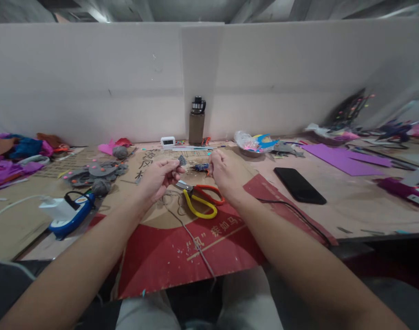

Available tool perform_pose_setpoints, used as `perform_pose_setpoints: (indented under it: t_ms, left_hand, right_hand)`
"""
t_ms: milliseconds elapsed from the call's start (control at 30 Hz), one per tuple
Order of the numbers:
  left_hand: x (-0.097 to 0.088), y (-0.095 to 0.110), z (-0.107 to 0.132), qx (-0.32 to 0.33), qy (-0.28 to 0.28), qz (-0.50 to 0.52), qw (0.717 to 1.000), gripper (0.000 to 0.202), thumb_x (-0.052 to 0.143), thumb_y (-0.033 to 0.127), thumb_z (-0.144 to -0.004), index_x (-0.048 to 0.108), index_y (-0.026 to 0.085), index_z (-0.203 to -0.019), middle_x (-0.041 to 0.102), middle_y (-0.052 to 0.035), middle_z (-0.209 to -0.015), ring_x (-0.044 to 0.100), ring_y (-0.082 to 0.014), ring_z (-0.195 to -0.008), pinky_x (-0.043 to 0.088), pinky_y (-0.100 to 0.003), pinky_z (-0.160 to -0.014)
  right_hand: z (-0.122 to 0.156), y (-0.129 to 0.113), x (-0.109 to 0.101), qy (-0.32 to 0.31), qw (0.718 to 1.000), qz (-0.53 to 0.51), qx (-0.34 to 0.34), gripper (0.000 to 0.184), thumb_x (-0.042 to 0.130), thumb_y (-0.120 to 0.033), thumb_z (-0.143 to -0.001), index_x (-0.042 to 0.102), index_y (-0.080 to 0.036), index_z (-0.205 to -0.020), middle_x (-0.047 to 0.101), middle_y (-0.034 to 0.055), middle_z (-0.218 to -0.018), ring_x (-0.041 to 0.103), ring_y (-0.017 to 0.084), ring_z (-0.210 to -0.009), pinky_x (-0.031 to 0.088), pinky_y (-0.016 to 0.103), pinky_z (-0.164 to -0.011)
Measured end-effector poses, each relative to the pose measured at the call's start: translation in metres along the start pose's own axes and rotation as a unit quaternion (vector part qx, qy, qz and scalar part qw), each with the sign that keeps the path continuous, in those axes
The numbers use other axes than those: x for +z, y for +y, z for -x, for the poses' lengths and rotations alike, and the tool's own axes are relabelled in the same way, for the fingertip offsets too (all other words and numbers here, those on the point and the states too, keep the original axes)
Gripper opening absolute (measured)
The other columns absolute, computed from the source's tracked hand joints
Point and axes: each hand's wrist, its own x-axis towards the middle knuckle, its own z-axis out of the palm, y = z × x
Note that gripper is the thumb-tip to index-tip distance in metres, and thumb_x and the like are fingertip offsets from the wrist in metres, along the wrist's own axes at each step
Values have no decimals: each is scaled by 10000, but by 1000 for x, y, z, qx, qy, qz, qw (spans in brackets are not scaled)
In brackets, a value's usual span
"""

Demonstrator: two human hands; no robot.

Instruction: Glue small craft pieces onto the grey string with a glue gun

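Between the thumb and fingers of my left hand point(164, 176) is a small dark grey scrap of felt point(182, 160), pinched and held up above the cardboard. My right hand point(223, 172) is closed in a fist a little to the right; whatever its fingers hold is hidden. Just left of that fist shows a dark blue tool with orange on it point(200, 167); I cannot tell whether the hand touches it. Scissors with one red and one yellow handle point(204, 204) lie below and between the hands. Grey yarn point(185, 224) trails beside them toward the near edge.
A red-printed cardboard sheet point(154, 256) covers the near table. To the left are a blue power strip point(72, 217) and grey felt pieces point(95, 172). A bottle point(196, 123) stands behind; a phone point(298, 184), black cable point(298, 213), purple sheets point(343, 158) and bowl point(252, 149) are right.
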Motion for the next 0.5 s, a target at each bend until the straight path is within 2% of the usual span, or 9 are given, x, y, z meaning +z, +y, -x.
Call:
perform_pose_setpoints:
  t_ms: [100, 233, 400, 500]
  left_hand:
    - [3, 1, 3, 11, -15, -20, 1000, 204, 687, 306, -752, 652, 108, -716, 646, -38, -662, 522, -56, -489, 404, -172, -471]
    - [7, -1, 5, 21, -39, -57, 997, 235, 689, 334, -753, 648, 108, -702, 638, -40, -648, 535, -67, -484, 380, -174, -447]
    - [5, -4, 3, -10, -14, 0, 1000, 300, 604, 413, -811, 644, 128, -729, 649, -53, -641, 552, -93, -483, 438, -207, -480]
    - [3, -2, 0, -42, -4, 2, 999, 367, 575, 465, -822, 650, 118, -728, 642, -60, -623, 542, -89, -461, 438, -205, -469]
  right_hand:
    - [4, 2, 7, -67, 996, -17, -60, 275, 417, -436, -883, 450, -221, -715, 457, -28, -610, 446, 127, -605, 374, 254, -591]
    - [12, 2, 16, -117, 987, -9, -108, 218, 479, -374, -869, 519, -193, -753, 515, -29, -692, 451, 107, -646, 365, 248, -635]
    - [14, 1, 15, -115, 988, -4, -99, 233, 453, -339, -881, 495, -192, -705, 462, -40, -640, 428, 109, -624, 335, 249, -608]
    - [13, 1, 12, -93, 987, 29, -127, 216, 446, -325, -891, 502, -193, -729, 485, -25, -669, 443, 119, -647, 348, 253, -622]
